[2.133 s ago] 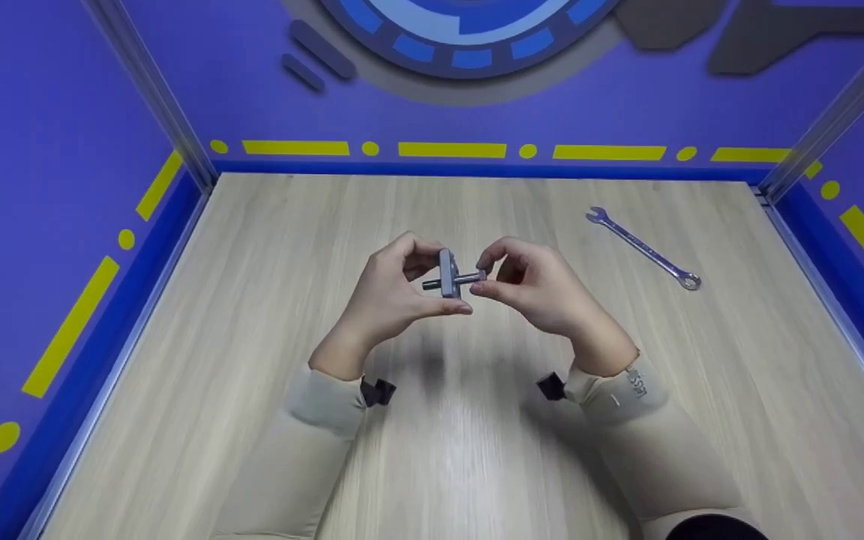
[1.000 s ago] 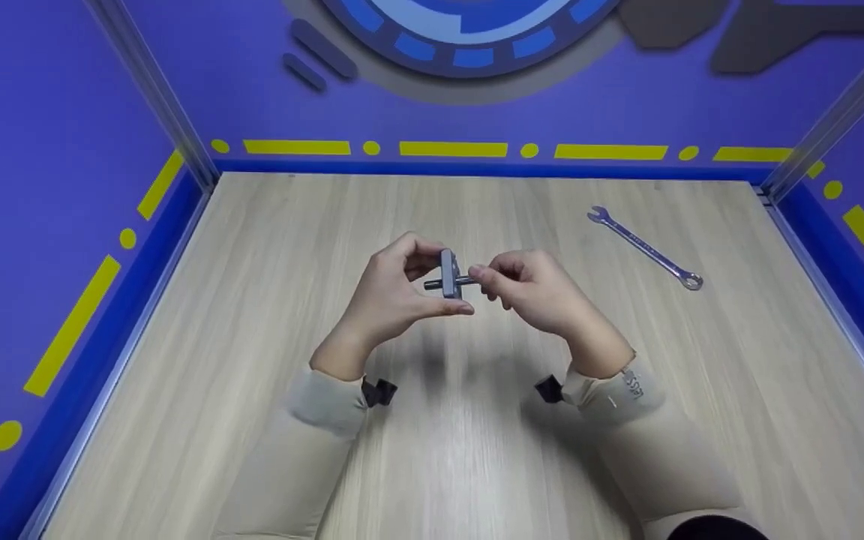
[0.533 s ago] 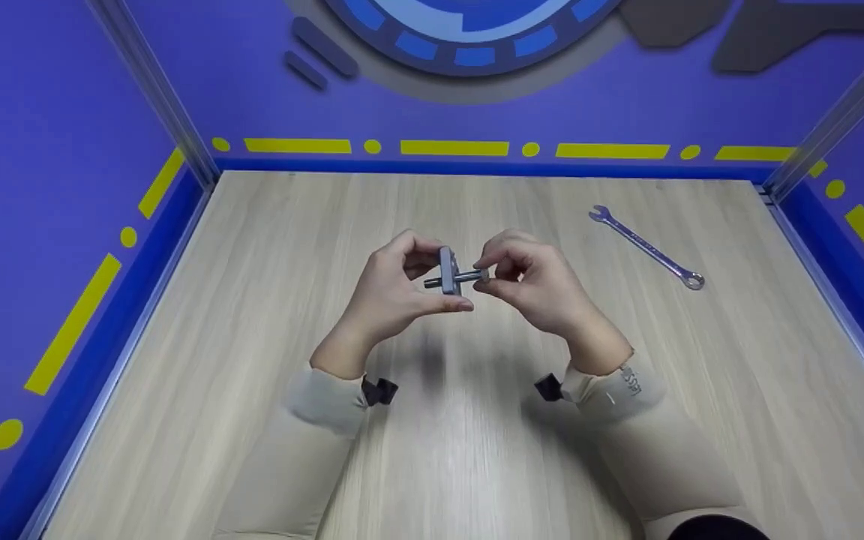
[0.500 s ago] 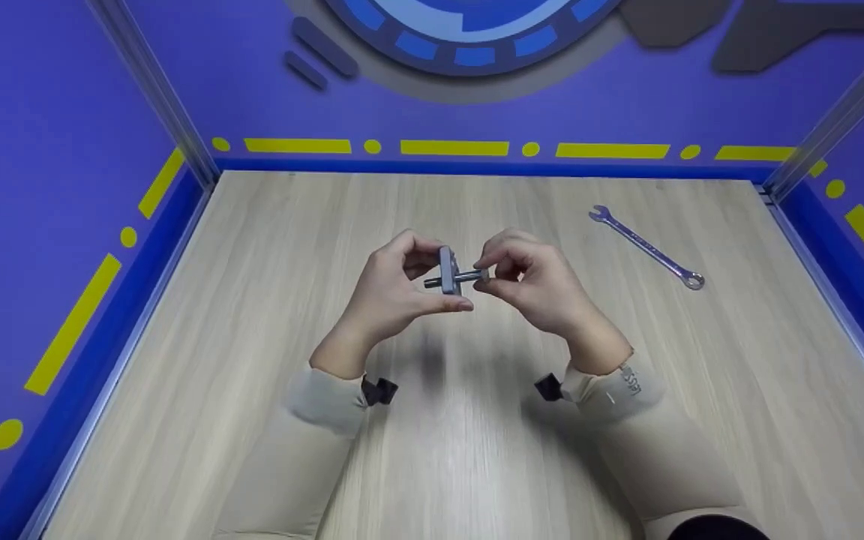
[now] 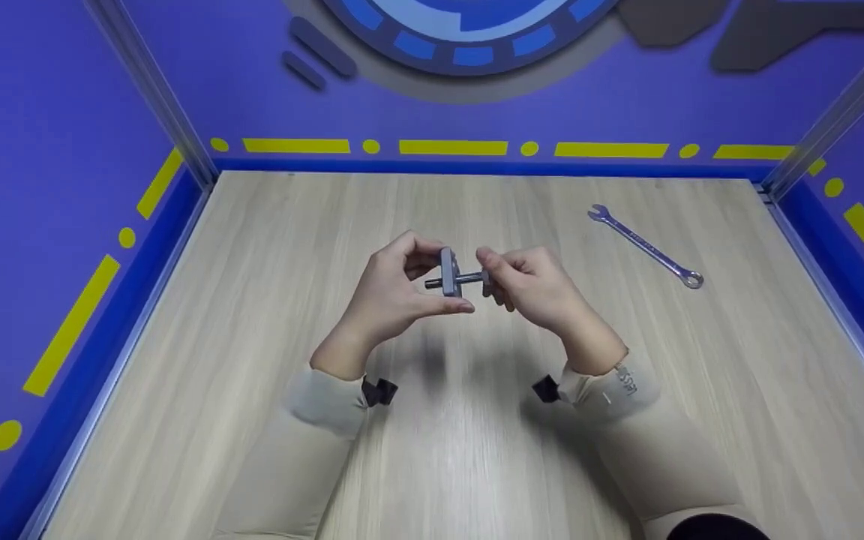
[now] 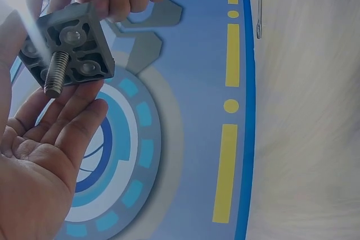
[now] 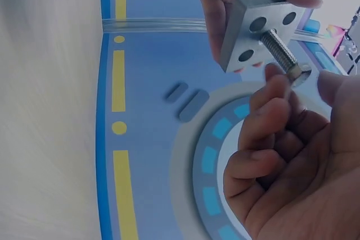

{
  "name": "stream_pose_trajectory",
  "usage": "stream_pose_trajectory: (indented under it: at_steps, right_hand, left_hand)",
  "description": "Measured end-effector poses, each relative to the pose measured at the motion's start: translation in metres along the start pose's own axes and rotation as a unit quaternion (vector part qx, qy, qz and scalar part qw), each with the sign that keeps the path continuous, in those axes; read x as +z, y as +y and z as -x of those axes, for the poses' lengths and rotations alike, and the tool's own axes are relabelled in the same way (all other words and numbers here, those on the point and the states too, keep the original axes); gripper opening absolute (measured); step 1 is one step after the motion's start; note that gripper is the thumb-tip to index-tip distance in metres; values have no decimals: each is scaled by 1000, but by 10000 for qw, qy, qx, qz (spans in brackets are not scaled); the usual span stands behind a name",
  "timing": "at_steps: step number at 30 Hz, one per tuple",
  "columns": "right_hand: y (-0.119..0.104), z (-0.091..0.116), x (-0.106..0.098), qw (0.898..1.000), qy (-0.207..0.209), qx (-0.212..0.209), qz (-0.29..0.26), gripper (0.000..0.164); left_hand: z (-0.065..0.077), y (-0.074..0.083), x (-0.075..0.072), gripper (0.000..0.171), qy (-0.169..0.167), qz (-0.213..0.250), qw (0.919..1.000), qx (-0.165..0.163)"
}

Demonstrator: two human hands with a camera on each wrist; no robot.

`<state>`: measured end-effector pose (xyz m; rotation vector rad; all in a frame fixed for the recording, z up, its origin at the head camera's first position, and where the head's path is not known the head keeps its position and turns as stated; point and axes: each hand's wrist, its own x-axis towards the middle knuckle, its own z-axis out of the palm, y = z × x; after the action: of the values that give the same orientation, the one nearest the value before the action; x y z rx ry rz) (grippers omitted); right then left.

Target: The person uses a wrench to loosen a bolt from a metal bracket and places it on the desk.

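Left hand (image 5: pixel 391 289), grey square block (image 7: pixel 256 40), threaded bolt (image 7: pixel 280 51)

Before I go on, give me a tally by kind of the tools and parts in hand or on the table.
Block: 1, held in the left hand
Bolt: 1, running through the block
Wrench: 1, lying on the table
Total: 3

Beige sleeves (image 5: pixel 289 457), black wrist cameras (image 5: pixel 380 392), dark lettering (image 5: pixel 628 382) on right cuff (image 5: pixel 603 393).
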<state>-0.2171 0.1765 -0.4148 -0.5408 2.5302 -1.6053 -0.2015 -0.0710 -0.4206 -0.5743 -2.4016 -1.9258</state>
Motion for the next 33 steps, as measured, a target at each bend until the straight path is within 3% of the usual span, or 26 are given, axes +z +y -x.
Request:
stream_pose_trajectory:
  at_steps: [2, 10, 20, 25, 29, 33]
  right_hand:
    - [0, 0, -1, 9999, -70, -23, 71, 54]
    - [-6, 3, -6, 9984, -38, -572, 19, 14]
    - [-2, 4, -7, 9898, 129, -1422, -11, 23]
    - [-2, 5, -12, 9933, -218, -1124, 154, 29]
    - [-3, 4, -12, 9972, -375, -572, 297, 21]
    - [-3, 2, -8, 9988, -462, -10, 172, 52]
  left_hand:
    - [0, 0, 0, 77, -20, -1, 10000, 10]
    - [0, 0, -2, 76, 12, 2, 10000, 79]
    - [0, -4, -1, 77, -39, 41, 10000, 53]
    - [0, -4, -1, 77, -42, 36, 10000, 61]
    - [0, -3, 0, 78, -34, -34, 9999, 99]
    - [0, -1, 1, 78, -11, -99, 9999, 92]
